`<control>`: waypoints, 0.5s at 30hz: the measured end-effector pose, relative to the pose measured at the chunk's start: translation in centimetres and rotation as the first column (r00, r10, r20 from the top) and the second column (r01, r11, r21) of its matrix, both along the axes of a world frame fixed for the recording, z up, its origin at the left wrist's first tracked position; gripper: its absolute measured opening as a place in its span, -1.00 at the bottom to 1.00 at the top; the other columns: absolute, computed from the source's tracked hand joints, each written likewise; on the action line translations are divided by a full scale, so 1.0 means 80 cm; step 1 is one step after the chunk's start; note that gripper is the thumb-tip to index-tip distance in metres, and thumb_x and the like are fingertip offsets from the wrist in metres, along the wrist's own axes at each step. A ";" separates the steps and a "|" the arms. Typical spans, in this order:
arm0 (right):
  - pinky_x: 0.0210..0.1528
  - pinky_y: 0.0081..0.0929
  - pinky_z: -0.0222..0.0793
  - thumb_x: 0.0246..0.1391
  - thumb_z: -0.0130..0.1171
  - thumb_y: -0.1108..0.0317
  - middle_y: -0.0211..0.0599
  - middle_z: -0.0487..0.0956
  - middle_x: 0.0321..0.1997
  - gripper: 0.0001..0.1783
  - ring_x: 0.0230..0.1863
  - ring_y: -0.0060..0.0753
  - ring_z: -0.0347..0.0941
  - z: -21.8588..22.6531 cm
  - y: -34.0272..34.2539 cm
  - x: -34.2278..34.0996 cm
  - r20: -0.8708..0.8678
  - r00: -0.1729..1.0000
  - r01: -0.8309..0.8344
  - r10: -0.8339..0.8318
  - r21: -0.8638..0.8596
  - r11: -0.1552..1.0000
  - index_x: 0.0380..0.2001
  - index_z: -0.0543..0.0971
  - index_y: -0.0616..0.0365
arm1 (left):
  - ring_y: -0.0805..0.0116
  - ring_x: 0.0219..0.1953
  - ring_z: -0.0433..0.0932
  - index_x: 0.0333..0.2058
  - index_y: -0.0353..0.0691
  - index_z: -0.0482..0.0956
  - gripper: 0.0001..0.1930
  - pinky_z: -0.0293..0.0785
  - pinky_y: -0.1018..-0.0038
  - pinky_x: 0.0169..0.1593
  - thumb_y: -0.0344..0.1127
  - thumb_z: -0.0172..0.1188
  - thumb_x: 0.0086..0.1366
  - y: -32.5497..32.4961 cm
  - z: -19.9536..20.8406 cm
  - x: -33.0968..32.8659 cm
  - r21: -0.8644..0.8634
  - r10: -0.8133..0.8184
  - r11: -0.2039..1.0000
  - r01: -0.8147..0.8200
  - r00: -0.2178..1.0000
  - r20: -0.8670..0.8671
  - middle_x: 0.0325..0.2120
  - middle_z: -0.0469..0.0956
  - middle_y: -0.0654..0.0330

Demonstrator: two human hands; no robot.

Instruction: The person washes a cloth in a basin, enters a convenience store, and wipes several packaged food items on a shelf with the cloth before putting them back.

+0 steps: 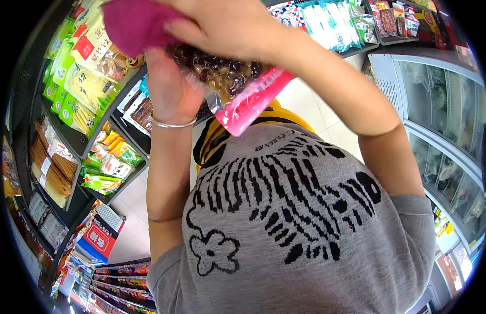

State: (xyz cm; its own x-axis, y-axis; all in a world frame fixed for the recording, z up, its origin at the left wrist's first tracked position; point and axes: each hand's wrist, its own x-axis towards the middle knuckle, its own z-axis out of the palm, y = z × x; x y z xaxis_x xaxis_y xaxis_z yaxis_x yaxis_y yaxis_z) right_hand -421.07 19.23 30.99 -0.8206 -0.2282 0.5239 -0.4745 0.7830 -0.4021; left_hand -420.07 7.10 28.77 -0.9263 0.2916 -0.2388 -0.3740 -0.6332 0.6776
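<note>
My left hand (172, 86), with a silver bangle at its wrist, holds a see-through bag of dark brown dried food (227, 73) that has a bright pink end strip. Its fingers are partly hidden behind the bag and the cloth. Across the top of the bag reaches my right hand (222, 26), slightly blurred, closed on a magenta cloth (130, 26). The cloth hangs over the bag's upper left, by the fingertips of my left hand. The exact kind of dried food is hard to make out.
Black shelves (75, 141) on the left carry packaged noodles (86, 89) and other bagged foods. A glass-door fridge (442, 110) stands on the right. Packs (332, 23) line a shelf ahead. At the lower left are a red and blue box (99, 235) and lower shelves.
</note>
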 end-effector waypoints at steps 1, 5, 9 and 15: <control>-0.14 -0.29 0.35 0.10 -0.16 0.23 -0.11 0.52 -0.26 -0.65 -0.24 -0.22 0.45 0.009 0.007 -0.020 0.061 0.998 -0.010 0.013 -0.053 0.999 -0.18 0.49 0.21 | 0.18 0.07 0.33 0.10 -0.19 0.20 -0.50 0.20 0.25 0.17 0.03 -0.33 0.35 0.004 0.016 0.005 -0.033 0.023 0.999 -0.021 0.999 0.038 0.01 0.35 0.09; -0.04 -0.28 0.33 0.13 -0.21 0.31 -0.11 0.52 -0.24 -0.69 -0.11 -0.19 0.41 0.069 0.003 -0.020 0.355 0.934 0.029 -0.046 0.055 0.998 -0.28 0.51 0.23 | 0.18 0.04 0.36 0.07 -0.24 0.23 -0.45 0.28 0.23 0.11 0.08 -0.41 0.35 -0.006 0.039 -0.002 -0.220 0.042 0.974 -0.055 0.997 -0.064 0.01 0.35 0.13; 0.16 -0.16 0.12 0.17 -0.19 0.28 -0.20 0.45 -0.14 -0.69 -0.03 -0.30 0.29 0.052 -0.042 0.003 0.058 0.965 -0.258 0.255 0.049 0.965 -0.23 0.50 0.19 | 0.25 0.06 0.34 0.07 -0.15 0.25 -0.59 0.32 0.30 0.08 -0.16 -0.22 0.28 -0.029 0.029 -0.020 -0.153 0.165 0.975 -0.164 0.986 -0.010 0.02 0.35 0.17; 0.21 -0.15 0.02 0.13 -0.15 0.26 -0.25 0.39 -0.07 -0.69 0.01 -0.26 0.24 0.060 -0.034 -0.022 0.119 0.949 -0.287 0.291 -0.052 0.957 -0.14 0.45 0.15 | 0.33 0.03 0.37 0.01 -0.16 0.30 -0.50 0.28 0.36 0.09 0.10 -0.23 0.29 -0.040 0.046 -0.023 -0.158 0.182 0.968 -0.197 0.978 -0.105 -0.05 0.40 0.21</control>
State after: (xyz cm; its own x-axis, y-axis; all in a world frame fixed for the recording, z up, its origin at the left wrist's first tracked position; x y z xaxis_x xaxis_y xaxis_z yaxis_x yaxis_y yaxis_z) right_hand -422.82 16.49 35.78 -0.7813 -0.4491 0.4335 -0.6230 0.6051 -0.4957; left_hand -421.90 3.87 32.46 -0.9804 0.0718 -0.1836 -0.1919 -0.5622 0.8044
